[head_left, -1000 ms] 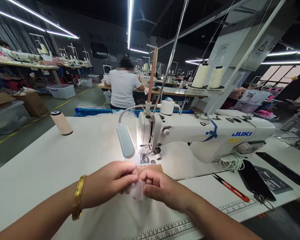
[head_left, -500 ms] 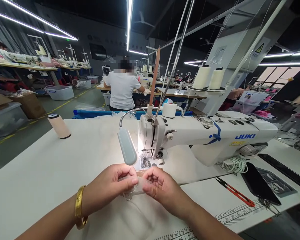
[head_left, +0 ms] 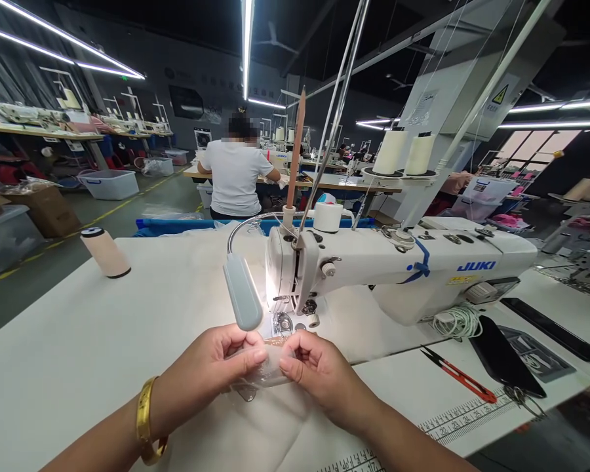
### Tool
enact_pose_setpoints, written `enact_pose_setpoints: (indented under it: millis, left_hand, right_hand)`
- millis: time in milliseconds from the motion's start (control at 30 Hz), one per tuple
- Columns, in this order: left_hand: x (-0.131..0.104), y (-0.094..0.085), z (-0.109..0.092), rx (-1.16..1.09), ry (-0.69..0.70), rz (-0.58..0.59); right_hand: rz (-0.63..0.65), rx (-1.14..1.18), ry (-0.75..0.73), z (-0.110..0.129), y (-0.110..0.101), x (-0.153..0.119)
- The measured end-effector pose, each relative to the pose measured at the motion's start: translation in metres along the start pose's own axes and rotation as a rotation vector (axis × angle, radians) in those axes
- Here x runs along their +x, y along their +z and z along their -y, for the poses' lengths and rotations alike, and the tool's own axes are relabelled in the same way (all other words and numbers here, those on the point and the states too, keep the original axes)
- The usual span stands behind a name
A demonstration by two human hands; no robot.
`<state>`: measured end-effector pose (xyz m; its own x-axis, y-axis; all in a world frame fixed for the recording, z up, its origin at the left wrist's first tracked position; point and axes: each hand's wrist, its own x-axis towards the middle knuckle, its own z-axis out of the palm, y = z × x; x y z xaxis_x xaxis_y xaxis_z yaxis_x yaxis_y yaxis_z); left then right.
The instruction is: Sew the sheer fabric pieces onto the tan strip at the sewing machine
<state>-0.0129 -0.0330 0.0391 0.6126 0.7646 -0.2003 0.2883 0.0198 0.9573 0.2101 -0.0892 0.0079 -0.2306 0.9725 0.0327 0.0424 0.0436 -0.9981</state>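
Note:
Between my two hands, just in front of the sewing machine's (head_left: 280,275) needle area, is a small clear plastic piece (head_left: 271,372). My left hand (head_left: 233,357) pinches its left side with thumb and fingers, a gold bangle on the wrist. The right side is pinched by my right hand (head_left: 311,364). A tan strip shows behind the fingertips, close to the presser foot; what it is remains unclear. The grey lamp head (head_left: 243,292) hangs just above my left hand.
A peach thread cone (head_left: 106,253) stands on the table's left. To the right lie red-handled snips (head_left: 459,375), a black phone (head_left: 506,357) and coiled pale cord (head_left: 457,321). A person in a white shirt (head_left: 236,177) sits beyond the machine.
The view has shifted slightly to the right. The clear plastic looks more spread out between my hands, which keep their pinches.

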Motion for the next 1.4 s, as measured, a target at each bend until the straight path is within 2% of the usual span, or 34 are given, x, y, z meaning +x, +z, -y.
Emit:
enact_pose_setpoints:
  millis: [233, 600, 733, 900, 1167, 1267, 1400]
  left_hand:
    - [0.001, 0.000, 0.002, 0.006, 0.003, -0.058]
    - [0.001, 0.002, 0.006, -0.002, -0.012, -0.081]
    - [0.000, 0.004, -0.003, -0.009, -0.035, -0.074]
    - [-0.004, 0.004, -0.014, 0.000, -0.101, -0.042]
    - [0.002, 0.002, 0.000, -0.038, -0.028, -0.055]
    - [-0.006, 0.003, -0.012, -0.001, -0.010, -0.043]
    - [-0.034, -0.004, -0.044, 0.149, -0.024, 0.062]
  right_hand:
    - [-0.024, -0.107, 0.005, 0.002, -0.001, -0.004]
    - [-0.093, -0.068, -0.026, -0.003, 0.002, -0.002]
    - [-0.098, -0.103, -0.035, 0.001, 0.001, -0.003]
    - [-0.048, -0.038, -0.024, 0.002, 0.001, -0.005]
    - [-0.042, -0.061, -0.044, -0.004, -0.001, -0.002]
    - [-0.071, -0.128, -0.060, 0.002, 0.000, -0.008]
    - [-0.025, -0.180, -0.037, 0.022, 0.009, -0.030]
